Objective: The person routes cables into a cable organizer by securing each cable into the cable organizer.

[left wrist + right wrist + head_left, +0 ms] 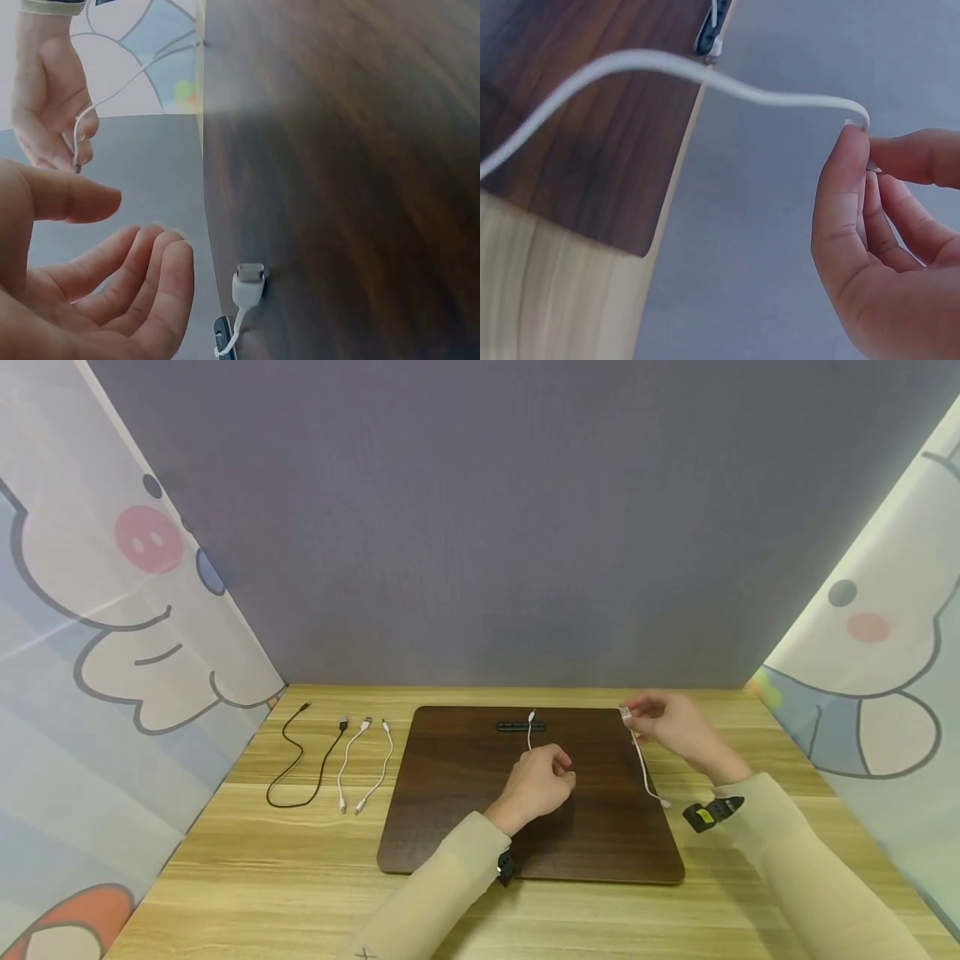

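My right hand (678,731) pinches one end of a white charging cable (642,766) between thumb and fingertips, above the right edge of a dark brown board (457,810). The cable's other end (665,804) hangs by the board's right side; the right wrist view shows the cord (649,60) arching away from the fingers. My left hand (534,785) hovers over the middle of the board, fingers loosely curved, holding nothing. Just beyond it a second white cable (530,731) lies over a small black cable holder (510,726), its USB plug (248,291) pointing up in the left wrist view.
On the wooden table (225,868), left of the board, lie a black cable (288,806) and two short white cables (343,768). A grey panel (480,527) stands behind the table, with cartoon-printed cloth (60,635) on both sides.
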`<state>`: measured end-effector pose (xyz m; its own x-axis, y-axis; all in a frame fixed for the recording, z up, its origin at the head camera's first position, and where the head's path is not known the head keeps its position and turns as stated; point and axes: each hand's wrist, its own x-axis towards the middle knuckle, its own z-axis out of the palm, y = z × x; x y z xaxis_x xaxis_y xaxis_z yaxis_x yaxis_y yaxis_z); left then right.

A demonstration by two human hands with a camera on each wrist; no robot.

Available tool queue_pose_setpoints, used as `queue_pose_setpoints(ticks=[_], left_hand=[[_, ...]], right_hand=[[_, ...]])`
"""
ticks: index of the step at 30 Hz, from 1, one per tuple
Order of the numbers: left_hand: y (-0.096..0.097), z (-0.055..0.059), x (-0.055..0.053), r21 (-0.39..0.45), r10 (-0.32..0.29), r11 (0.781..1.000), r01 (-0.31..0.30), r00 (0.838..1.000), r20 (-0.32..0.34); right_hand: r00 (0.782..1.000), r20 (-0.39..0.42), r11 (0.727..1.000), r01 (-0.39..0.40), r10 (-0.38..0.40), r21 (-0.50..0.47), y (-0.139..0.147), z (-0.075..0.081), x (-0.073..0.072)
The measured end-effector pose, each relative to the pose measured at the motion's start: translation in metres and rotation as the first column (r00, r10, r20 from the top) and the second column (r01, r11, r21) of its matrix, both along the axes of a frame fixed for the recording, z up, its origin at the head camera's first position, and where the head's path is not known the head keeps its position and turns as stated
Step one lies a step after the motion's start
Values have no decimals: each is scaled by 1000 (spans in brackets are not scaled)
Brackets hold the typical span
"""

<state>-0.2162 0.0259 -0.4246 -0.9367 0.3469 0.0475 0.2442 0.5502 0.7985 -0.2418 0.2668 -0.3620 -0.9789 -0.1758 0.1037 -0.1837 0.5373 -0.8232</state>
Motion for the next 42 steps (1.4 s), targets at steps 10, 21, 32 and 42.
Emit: queue_pose_setpoints(ticks=[10, 21, 32, 42], left_hand=[[5, 2, 2, 146, -101, 984, 99, 995, 9], [8, -2, 3, 288, -182, 945, 156, 981, 67], [5, -3, 7, 306, -184, 940, 148, 979, 91], [0, -6, 8, 346, -187, 927, 145, 978, 92]], right_hand=[[998, -26, 998, -54, 53, -45, -21, 10, 5], [994, -25, 987, -111, 108, -120, -43, 17, 9], [993, -7, 976, -116, 117, -186, -54, 20, 7], [996, -7, 958, -92, 93, -272, -61, 18, -3]])
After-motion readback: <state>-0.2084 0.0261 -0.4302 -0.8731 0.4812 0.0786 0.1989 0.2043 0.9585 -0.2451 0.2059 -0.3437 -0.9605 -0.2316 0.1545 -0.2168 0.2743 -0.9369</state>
